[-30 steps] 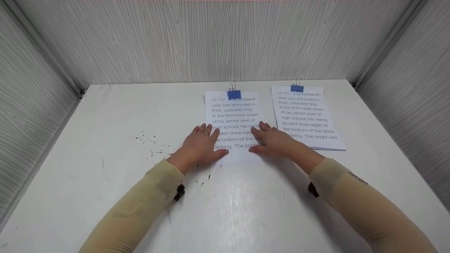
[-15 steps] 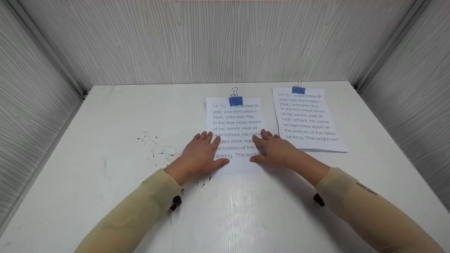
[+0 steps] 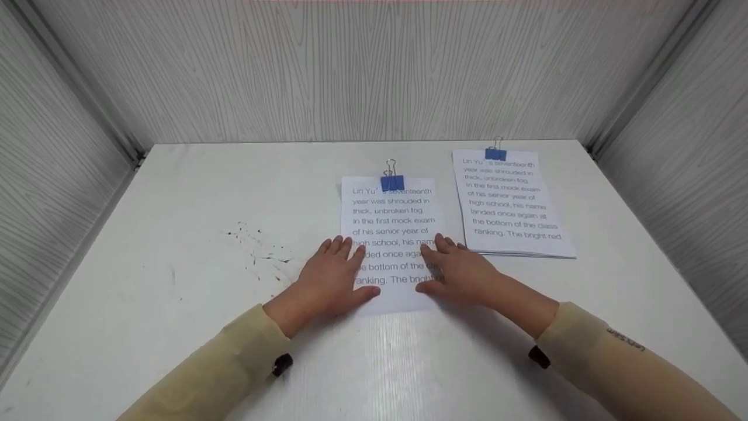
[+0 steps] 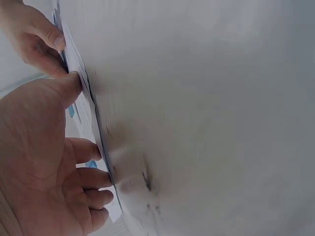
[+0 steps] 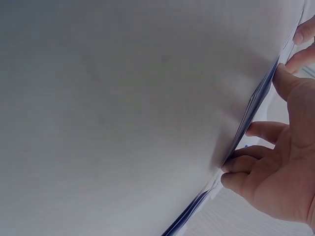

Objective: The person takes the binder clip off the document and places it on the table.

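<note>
A stack of printed sheets [image 3: 397,231] lies flat on the table, with a blue binder clip [image 3: 392,183] at its top edge and the clip's wire handles sticking up. My left hand [image 3: 328,279] rests on the stack's lower left side, thumb and fingers spread. On the lower right side lies my right hand [image 3: 467,273], its thumb facing the left one across the page. Both wrist views show the fingertips of the left hand [image 4: 42,157] and the right hand [image 5: 285,160] touching the sheets' edges without curling round them.
A second clipped stack [image 3: 507,202] lies slightly tilted to the right and farther back, under its own blue binder clip [image 3: 495,154]. Dark marks [image 3: 257,251] spot the white table [image 3: 175,234] on the left. Wood-grain panels [image 3: 362,70] stand at the back and sides.
Both hands have drawn the nearer stack toward the person, its clip now farther from the back panel. The second stack has stayed in place.
</note>
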Demonstrator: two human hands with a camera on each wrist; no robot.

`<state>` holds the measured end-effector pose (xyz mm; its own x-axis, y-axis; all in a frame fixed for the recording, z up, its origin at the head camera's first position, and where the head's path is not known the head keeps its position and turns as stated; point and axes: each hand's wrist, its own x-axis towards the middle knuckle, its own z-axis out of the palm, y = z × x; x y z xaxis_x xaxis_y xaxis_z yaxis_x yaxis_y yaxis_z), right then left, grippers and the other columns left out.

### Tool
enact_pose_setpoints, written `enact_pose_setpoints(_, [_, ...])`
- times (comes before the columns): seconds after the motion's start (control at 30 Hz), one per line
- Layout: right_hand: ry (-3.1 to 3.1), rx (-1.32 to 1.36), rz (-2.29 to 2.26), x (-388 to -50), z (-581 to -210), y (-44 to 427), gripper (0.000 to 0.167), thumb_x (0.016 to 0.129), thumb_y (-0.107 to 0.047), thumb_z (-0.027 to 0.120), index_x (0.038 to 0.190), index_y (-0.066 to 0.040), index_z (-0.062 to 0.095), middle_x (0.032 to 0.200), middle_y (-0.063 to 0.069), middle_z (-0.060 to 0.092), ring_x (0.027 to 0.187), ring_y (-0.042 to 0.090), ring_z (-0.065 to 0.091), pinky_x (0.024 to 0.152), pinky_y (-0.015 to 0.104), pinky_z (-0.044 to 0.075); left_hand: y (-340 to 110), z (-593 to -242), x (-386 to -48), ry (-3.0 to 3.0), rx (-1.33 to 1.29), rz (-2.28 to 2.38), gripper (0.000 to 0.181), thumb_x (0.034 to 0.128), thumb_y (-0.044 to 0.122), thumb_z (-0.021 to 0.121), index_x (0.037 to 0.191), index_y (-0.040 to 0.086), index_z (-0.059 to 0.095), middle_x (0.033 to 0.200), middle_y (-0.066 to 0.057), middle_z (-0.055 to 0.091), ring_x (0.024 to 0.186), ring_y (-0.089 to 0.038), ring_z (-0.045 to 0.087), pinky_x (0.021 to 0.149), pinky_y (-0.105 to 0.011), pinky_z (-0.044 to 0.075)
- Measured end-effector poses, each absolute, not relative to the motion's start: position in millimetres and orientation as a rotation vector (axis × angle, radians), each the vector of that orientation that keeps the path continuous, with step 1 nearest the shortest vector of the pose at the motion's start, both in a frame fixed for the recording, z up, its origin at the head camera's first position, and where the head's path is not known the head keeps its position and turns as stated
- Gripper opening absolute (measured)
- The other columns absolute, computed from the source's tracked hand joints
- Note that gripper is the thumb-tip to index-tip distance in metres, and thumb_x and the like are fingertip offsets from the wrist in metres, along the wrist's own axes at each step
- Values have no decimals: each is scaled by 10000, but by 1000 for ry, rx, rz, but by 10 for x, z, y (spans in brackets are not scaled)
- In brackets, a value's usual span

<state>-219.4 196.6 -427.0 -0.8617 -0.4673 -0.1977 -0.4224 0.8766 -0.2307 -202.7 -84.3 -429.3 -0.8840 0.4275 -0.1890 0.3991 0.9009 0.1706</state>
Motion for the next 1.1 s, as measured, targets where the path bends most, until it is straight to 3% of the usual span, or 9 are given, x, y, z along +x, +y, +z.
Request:
enact_pose_setpoints(0.6, [2820,-684,-219,-1784,-4321,1953,843,956,-528,744,1609,-75,464,1657,279,356,1523,458,364,1192,587,375,-850,-4320,-1620,2847,647,279,920,1004,669,572,1636,26,385,1677,-276,307,1587,-427,228,1298,-527,136])
enact_pose_setpoints(1.1, [2827,-670,-228,-1573,-4265,1937,835,925,-531,779,1583,-90,513,1630,271,412,1487,466,424,1171,588,405,-846,-4307,-1389,2858,667,275,924,1000,670,583,1611,-3,418,1657,-298,332,1572,-444,258,1289,-542,169])
